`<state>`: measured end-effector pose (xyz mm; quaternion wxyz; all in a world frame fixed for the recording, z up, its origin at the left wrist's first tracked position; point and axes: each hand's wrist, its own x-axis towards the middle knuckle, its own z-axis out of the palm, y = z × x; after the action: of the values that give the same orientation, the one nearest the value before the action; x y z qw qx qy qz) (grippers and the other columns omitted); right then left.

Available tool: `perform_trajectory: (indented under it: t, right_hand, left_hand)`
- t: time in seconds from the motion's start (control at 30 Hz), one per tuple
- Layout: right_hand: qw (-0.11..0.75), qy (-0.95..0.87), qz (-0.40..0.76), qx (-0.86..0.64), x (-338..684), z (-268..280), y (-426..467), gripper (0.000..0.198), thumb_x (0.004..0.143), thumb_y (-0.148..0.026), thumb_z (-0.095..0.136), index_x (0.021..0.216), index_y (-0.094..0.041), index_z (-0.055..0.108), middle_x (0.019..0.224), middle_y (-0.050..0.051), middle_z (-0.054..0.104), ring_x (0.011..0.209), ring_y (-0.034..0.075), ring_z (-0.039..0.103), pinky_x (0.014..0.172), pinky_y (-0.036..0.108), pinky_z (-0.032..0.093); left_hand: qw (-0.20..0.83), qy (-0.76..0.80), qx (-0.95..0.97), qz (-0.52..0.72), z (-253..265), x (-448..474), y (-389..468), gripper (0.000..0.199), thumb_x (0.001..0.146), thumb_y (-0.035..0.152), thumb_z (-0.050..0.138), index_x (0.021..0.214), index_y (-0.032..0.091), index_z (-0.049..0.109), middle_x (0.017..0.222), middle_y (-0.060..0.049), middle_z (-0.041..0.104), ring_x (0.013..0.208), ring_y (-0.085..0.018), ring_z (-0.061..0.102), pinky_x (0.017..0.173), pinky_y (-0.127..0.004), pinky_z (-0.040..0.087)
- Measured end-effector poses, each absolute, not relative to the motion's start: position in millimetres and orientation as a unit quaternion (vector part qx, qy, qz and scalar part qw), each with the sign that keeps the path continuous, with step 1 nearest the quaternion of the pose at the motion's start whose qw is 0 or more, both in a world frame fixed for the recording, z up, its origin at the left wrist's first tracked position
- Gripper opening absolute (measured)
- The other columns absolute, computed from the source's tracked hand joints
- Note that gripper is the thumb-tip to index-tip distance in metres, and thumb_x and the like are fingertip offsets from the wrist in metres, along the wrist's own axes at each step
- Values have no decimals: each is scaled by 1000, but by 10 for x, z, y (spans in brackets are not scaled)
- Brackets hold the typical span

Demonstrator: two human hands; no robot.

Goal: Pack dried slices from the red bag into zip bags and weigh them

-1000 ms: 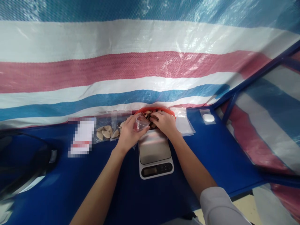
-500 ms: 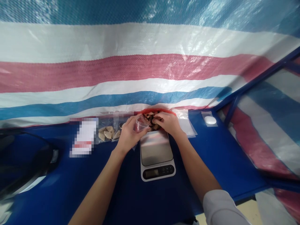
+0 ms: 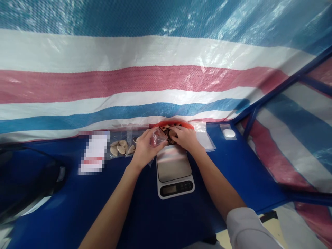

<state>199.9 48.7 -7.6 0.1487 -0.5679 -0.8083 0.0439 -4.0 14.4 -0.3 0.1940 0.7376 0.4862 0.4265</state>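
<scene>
My left hand (image 3: 144, 147) is closed around a small clear zip bag (image 3: 157, 138), its mouth facing the container. Dark brown and tan dried pieces (image 3: 169, 141) fill a red container (image 3: 166, 122) behind the scale. My right hand (image 3: 186, 138) reaches into them from the right, its fingers bent and pinched on a dried piece, with the tips partly hidden. Just in front of both hands lies a white digital kitchen scale (image 3: 173, 169) with a bare steel plate; its display is unreadable.
To the left, a clear bag of pale dried chunks (image 3: 120, 148) lies beside a blurred-out white packet (image 3: 94, 152). Clear plastic bags (image 3: 204, 136) are at the right, then a small bag with a white item (image 3: 229, 134). A striped tarp (image 3: 129, 79) hangs behind the blue table (image 3: 249, 180).
My right fingers have shifted slightly among the dried pieces. The left hand keeps the clear bag nearly in place. The view has tilted a little.
</scene>
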Motion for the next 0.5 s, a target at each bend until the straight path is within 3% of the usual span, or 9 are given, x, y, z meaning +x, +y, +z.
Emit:
perform_trajectory:
  t: [0.17,0.5]
  right_hand:
    - [159,-799,57,-577,2031,-8,477,46,88,-33,62,133,-29,66,126,3,73,106,26,70,88,36,55]
    - [272,-761,159,-567,2089,68,461,42,83,-28,68,125,-23,70,122,5,74,108,24,70,98,37,54]
  left_hand:
    - [200,490,734,425,16,-57,141,55,80,43,74,128,19,61,122,-11,69,113,-27,67,101,-42,53]
    - [203,478,735,436,20,-54,141,53,81,42,73,127,19,61,120,-11,70,112,-26,67,100,-41,53]
